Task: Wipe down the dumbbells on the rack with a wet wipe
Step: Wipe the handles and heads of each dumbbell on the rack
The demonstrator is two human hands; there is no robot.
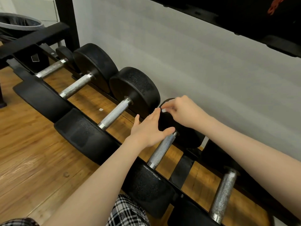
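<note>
Both our hands meet on the far head of one dumbbell (164, 149) on the rack (182, 170), right of frame centre.

Our left hand (147, 129) lies flat with straight fingers against that head, likely steadying it. Our right hand (182, 111) pinches something small and white at its top edge; we cannot tell if it is the wipe. Other dumbbells run toward the upper left.

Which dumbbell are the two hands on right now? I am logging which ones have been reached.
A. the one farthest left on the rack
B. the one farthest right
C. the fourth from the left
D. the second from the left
C: the left hand and the right hand both rest on the far head of the fourth dumbbell, counted from the left.
</note>
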